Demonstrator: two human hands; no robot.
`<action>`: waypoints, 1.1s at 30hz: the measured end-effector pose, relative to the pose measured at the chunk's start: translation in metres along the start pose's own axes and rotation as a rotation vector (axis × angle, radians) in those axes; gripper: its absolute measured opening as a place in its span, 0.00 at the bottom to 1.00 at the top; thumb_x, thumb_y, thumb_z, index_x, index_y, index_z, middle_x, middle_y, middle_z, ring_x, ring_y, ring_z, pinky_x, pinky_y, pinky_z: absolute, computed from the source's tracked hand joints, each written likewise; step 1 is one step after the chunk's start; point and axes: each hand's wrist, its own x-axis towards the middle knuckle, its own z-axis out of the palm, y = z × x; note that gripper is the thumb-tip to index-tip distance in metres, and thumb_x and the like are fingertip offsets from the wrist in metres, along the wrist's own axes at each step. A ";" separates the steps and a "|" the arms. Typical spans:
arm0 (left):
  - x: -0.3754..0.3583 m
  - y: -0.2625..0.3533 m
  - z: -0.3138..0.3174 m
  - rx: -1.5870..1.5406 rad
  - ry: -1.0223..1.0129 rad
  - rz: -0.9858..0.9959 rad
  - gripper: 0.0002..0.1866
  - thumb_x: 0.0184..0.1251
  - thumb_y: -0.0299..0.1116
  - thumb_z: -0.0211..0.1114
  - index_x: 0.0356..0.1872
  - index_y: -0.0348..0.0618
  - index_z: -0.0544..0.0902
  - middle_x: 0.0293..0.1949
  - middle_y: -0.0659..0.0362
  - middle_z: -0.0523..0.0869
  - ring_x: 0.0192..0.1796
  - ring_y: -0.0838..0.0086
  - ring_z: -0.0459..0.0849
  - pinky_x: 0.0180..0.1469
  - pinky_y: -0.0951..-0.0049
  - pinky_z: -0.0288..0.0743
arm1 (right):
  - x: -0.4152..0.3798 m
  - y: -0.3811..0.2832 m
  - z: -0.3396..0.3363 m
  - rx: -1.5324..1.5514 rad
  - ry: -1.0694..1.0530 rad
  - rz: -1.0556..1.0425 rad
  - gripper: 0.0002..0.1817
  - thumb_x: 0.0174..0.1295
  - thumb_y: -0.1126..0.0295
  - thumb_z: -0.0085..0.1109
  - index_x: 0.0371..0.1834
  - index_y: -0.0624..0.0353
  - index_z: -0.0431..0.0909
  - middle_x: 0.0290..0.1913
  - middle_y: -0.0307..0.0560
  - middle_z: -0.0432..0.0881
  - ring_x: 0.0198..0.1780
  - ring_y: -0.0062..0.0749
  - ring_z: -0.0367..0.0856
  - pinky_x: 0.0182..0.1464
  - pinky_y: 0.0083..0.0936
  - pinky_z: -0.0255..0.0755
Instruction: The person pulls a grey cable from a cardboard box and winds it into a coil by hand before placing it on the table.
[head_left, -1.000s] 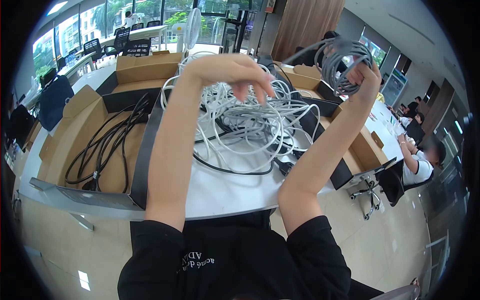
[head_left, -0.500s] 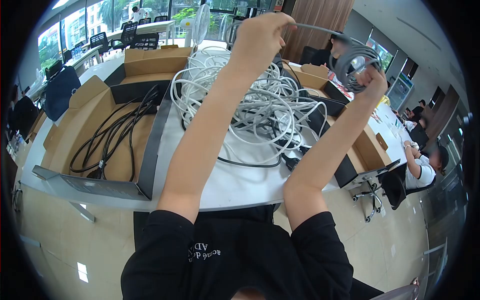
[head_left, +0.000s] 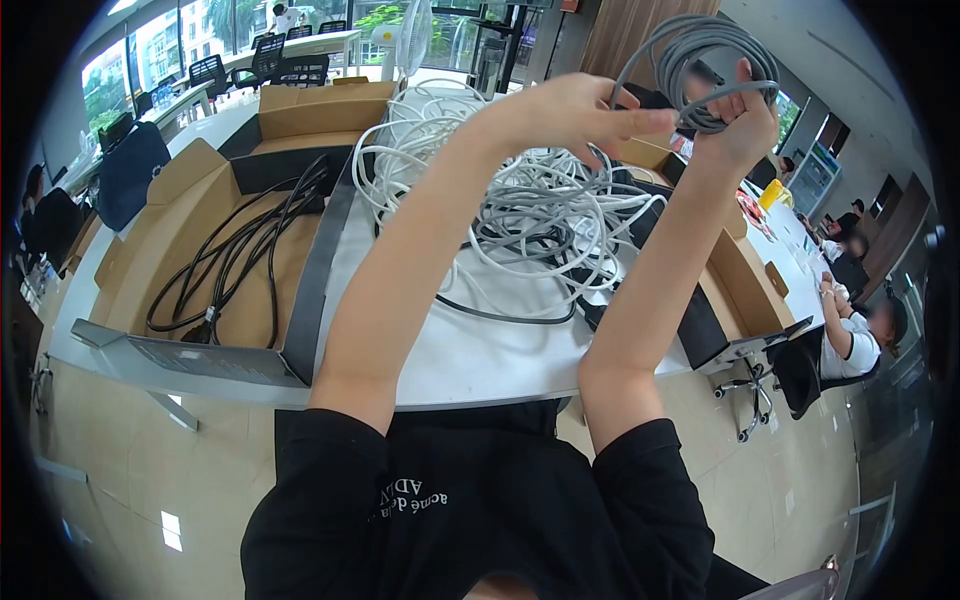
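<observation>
Coil of smooth grey cable [head_left: 712, 34], round loops, held up in right hand [head_left: 740, 118], fingers closed around it, above tabletop [head_left: 470, 372]. Left hand [head_left: 590, 115] half-curled at its loose strand; can't tell if gripping. Below: tangled white and grey cables [head_left: 545, 215]. Left: cardboard box [head_left: 190, 205], brown inside, black cable [head_left: 292, 203] looped in it.

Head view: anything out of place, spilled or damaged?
The cable heap on the table stands out: mostly white and grey loops sprawl in a tangle between open boxes, while the grey cable in the right hand is coiled. I see no spill or damage, though the tangle hides much.
</observation>
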 end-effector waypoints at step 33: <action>0.010 -0.048 -0.065 0.070 0.883 0.471 0.10 0.63 0.29 0.71 0.39 0.32 0.84 0.33 0.53 0.89 0.32 0.69 0.86 0.35 0.68 0.78 | -0.050 0.074 0.058 -0.723 -0.347 -0.822 0.48 0.54 0.71 0.75 0.80 0.64 0.60 0.72 0.66 0.68 0.74 0.54 0.66 0.74 0.43 0.61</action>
